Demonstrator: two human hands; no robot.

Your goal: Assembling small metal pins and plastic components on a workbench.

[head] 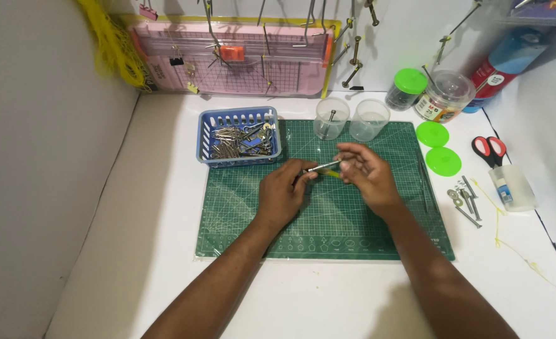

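Note:
Both my hands meet over the middle of a green cutting mat (353, 232). My left hand (283, 191) pinches one end of a thin metal bolt (324, 167), and my right hand (366, 174) grips its other end with the fingertips. A bit of yellow shows just under the bolt between the hands. A blue plastic basket (204, 139) full of metal bolts and hardware stands at the mat's far left corner. Two clear plastic cups stand at the mat's far edge; the left cup (331, 117) holds one bolt, the right cup (370, 119) looks empty.
Right of the mat lie two green lids (438, 147), loose bolts and washers (466, 198), red-handled scissors (489, 149), a small clear container (512, 187) and yellow string (517, 248). Jars (444, 95) stand at the back right. A pink paper trimmer (234, 59) leans on the back wall.

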